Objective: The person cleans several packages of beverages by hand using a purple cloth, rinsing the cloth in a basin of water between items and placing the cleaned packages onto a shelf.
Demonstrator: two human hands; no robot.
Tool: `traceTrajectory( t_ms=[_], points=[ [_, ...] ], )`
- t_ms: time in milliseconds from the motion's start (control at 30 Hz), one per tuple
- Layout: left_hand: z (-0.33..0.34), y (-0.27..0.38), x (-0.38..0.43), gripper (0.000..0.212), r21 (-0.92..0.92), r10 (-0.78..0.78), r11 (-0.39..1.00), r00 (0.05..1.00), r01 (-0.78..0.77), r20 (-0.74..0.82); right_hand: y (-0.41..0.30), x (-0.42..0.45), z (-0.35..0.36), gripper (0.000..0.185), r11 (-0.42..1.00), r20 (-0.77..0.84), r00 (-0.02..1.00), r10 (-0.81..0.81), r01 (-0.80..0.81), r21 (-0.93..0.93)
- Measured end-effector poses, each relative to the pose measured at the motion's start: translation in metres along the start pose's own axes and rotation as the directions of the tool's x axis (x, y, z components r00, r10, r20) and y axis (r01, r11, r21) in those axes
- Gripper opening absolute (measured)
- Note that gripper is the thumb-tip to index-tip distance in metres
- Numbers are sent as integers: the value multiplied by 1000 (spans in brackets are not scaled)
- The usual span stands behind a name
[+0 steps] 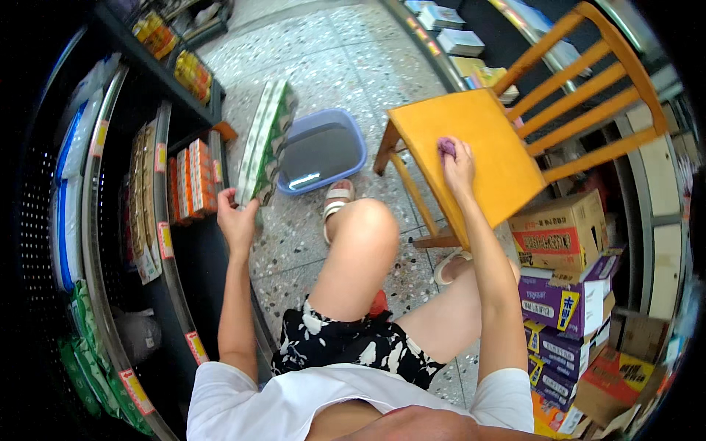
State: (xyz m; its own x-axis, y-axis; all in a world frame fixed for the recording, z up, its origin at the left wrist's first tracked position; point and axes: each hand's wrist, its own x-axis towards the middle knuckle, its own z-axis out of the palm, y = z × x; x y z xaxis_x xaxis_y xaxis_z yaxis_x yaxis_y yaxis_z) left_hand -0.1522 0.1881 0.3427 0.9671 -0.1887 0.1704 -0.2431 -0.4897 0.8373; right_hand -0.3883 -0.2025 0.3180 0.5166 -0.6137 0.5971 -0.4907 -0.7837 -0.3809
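Note:
My left hand (pixel 237 220) pinches the near end of a long green-and-white pack (pixel 263 140), which looks like several small cartons wrapped together. The pack is tilted, its far end pointing away from me, beside a blue plastic basin (pixel 322 149) of dark water on the floor. On the seat of a yellow wooden chair (pixel 491 182), my right hand (pixel 459 165) grips a crumpled purple cloth (pixel 446 146), resting near the seat's left edge.
Dark metal shelves (pixel 171 264) with orange-and-white boxes (pixel 193 179) and bagged goods line the left. Stacked cardboard cartons (pixel 557 231) stand at the right, below the chair's back. Another shelf with stacks of paper goods (pixel 460 42) is beyond the chair. My legs straddle the speckled floor.

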Motion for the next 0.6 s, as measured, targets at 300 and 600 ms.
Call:
traceTrajectory(
  t_ms=[300,600],
  points=[
    [128,156,6,42,-272,367,926,801,-263,474,22,15,-108,44,-489,624,766,151,-491,721],
    [208,214,-30,48,-152,411,884,581,-442,703,18,4,-141,45,-578,594,788,165,-411,705]
  ],
)
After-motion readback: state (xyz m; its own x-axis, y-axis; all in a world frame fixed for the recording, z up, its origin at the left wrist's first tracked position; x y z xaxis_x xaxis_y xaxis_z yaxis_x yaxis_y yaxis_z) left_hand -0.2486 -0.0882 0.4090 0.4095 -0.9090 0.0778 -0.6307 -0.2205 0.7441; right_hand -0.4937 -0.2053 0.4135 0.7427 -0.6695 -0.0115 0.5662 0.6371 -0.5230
